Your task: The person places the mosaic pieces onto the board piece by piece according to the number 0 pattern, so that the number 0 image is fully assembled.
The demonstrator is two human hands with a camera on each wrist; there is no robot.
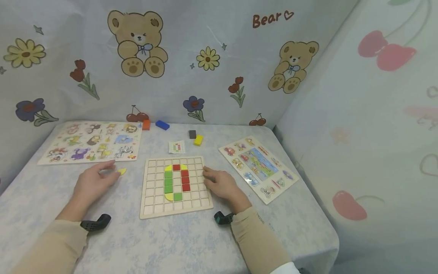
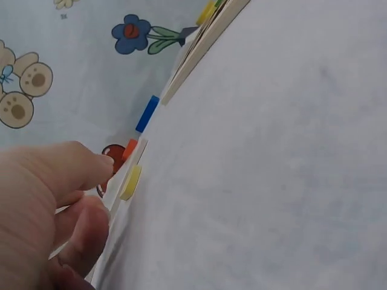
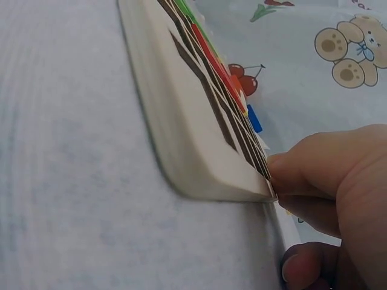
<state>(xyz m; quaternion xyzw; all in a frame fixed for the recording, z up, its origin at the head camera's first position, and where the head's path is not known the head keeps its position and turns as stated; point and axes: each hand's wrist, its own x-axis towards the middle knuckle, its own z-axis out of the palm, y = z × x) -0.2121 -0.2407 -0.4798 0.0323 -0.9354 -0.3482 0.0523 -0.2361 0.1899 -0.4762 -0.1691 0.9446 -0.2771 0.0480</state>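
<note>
A wooden grid board (image 1: 176, 207) lies at the middle of the table, with green, red and yellow tiles (image 1: 176, 182) set in it as a ring shape. My right hand (image 1: 207, 176) lies flat beside the board's right edge, fingertips touching it; the right wrist view shows a fingertip (image 3: 284, 172) against the board's side (image 3: 181, 139). My left hand (image 1: 111, 170) rests on the table left of the board, fingers relaxed and holding nothing. A small yellow curved piece (image 1: 122, 171) lies just past its fingertips, also seen in the left wrist view (image 2: 130, 182) close to my fingers (image 2: 84, 172).
An animal puzzle board (image 1: 90, 142) lies at the back left, a vehicle puzzle board (image 1: 258, 167) at the right. A pattern card (image 1: 176, 147) sits behind the grid board. Orange (image 1: 146, 124), blue (image 1: 162, 125), dark (image 1: 192, 134) and yellow (image 1: 198, 140) blocks lie near the cloth back wall.
</note>
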